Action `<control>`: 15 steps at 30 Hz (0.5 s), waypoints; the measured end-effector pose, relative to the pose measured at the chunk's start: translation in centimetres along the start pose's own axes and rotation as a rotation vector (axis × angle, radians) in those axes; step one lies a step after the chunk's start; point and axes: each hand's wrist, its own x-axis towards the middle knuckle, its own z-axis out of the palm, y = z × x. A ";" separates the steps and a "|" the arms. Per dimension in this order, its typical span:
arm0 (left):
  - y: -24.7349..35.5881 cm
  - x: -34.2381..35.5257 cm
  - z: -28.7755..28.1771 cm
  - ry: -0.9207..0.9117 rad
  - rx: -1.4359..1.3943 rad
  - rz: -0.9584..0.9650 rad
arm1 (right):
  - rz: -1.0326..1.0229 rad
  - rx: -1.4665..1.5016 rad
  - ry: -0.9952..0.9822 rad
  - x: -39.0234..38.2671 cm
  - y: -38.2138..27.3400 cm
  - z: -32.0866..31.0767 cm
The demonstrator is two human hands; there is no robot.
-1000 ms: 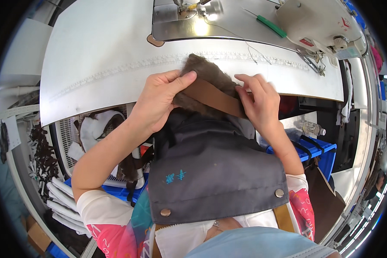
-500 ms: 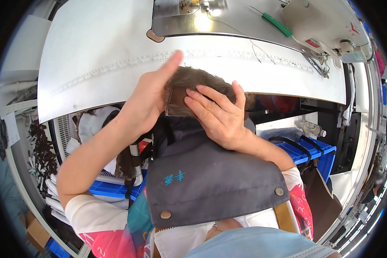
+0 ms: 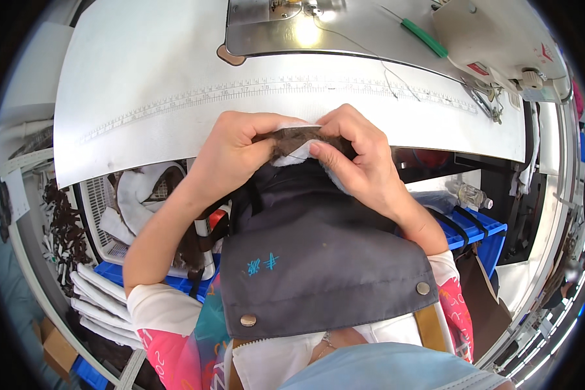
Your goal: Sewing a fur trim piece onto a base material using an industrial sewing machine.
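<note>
A small brown furry piece with a white lining or backing point(image 3: 296, 139) is stretched between my two hands, just off the near edge of the white table. My left hand point(image 3: 238, 151) pinches its left end between thumb and fingers. At its right end my right hand point(image 3: 363, 153) grips the edge, the thumb pressed on the white layer. The white side is folded up at the front and back, with brown fur showing in between. My curled fingers hide both ends.
Past the white table's printed ruler point(image 3: 266, 86) stands a sewing machine point(image 3: 494, 42) on a metal plate, with a green-handled tool point(image 3: 424, 37) beside it. A white basket point(image 3: 104, 211) of fur pieces is at left, near stacked white rolls point(image 3: 104, 300). Blue crates point(image 3: 484, 235) are at right.
The furry piece has been turned and opened, so its white side now shows. My right hand went from lying flat on it to pinching its edge; my left thumb has come down onto it.
</note>
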 end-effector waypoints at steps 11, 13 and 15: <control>-1.4 -1.5 2.1 0.266 0.023 0.360 | -0.035 -0.084 0.080 0.3 -0.1 0.6; -2.1 -1.5 2.3 0.402 0.204 0.371 | -0.043 -0.079 0.076 0.1 0.1 0.8; -1.9 -1.8 2.2 0.415 0.161 0.222 | -0.051 -0.072 0.071 -0.2 0.2 1.0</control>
